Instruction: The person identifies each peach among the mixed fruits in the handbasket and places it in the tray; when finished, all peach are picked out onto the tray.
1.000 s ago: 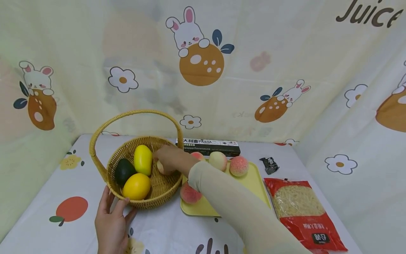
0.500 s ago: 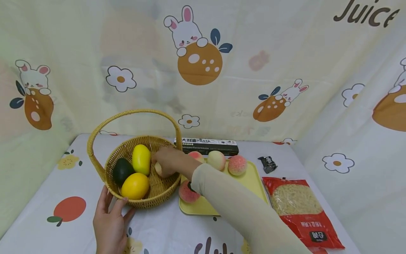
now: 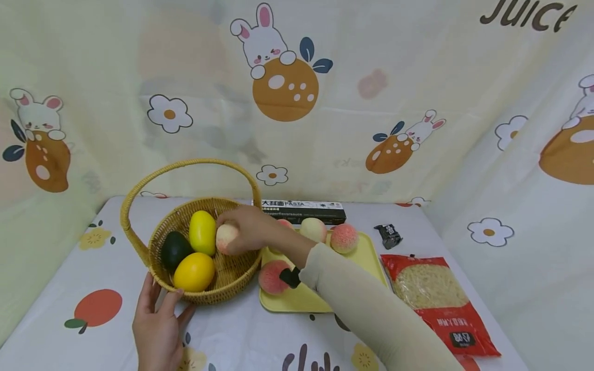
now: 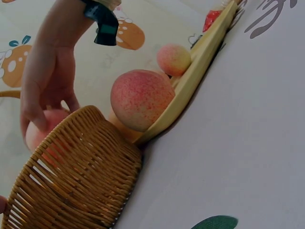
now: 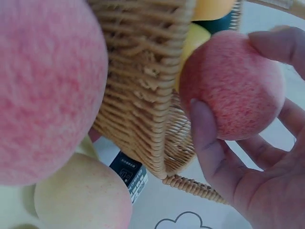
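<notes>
My right hand [image 3: 252, 226] grips a pink and cream peach [image 5: 233, 86], thumb and fingers around its sides. This peach is over the right part of a wicker basket [image 4: 81, 171] with a tall arched handle. In the basket lie a yellow mango-shaped fruit [image 3: 202, 232], an orange-yellow fruit [image 3: 195, 272] and a dark green avocado-like fruit [image 3: 176, 250]. My left hand [image 3: 158, 330] holds the basket's front left edge, thumb at the rim and fingers against the outer wall. In the left wrist view only a bit of that hand shows at the left edge.
Beside the basket is a yellow tray [image 3: 366, 268] with several peaches, one [image 3: 275, 277] near its front left corner. A pasta box [image 3: 315, 212] stands behind it. To the right lie a black packet [image 3: 389, 236] and a red pasta bag [image 3: 436, 293].
My right hand has risen a little in the basket with the peach, which shows more fully now. My left hand keeps its place at the rim. The whole view has shifted slightly.
</notes>
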The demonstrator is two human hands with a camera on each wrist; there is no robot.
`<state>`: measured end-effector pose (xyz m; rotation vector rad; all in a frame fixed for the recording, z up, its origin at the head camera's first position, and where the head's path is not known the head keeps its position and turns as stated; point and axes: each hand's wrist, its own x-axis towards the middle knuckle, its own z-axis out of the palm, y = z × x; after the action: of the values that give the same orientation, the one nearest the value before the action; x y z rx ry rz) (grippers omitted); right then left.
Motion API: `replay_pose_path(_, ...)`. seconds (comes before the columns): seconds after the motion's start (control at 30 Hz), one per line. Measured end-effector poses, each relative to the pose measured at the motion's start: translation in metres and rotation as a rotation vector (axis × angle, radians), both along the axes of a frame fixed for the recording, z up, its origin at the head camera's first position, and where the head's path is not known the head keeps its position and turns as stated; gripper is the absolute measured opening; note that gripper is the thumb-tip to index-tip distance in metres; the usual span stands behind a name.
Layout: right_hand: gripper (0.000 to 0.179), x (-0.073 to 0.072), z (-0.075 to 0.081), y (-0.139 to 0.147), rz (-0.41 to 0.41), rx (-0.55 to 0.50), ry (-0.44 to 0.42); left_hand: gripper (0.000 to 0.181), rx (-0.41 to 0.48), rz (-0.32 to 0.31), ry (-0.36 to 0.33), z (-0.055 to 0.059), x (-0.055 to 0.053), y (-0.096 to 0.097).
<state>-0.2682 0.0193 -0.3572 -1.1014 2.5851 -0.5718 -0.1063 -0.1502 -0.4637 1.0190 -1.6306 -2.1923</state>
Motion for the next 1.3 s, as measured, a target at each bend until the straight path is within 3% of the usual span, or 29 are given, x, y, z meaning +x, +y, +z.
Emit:
replay_pose_path(0.3, 0.054, 0.020, 0.018, 0.032, -0.181, -0.384, -0.301, 0.083, 0.000, 0.009, -0.006, -0.001, 0.002, 0.000)
replay_pose_path(0.63, 0.059, 0.035, 0.012, 0.092, -0.290, -0.659, -0.532, 0.081, -0.009, 0.011, -0.019, -0.001, 0.001, 0.000)
replay_pose_path(0.83, 0.057, 0.046, 0.001, 0.135, -0.341, -0.740, -0.544, 0.080, -0.026, 0.007, -0.022, 0.000, 0.002, 0.000)
replay_pose_path(1.3, 0.059, 0.071, -0.030, 0.220, -0.501, -0.744, -0.508, 0.080, -0.036, -0.006, -0.039, 0.002, 0.002, 0.001)
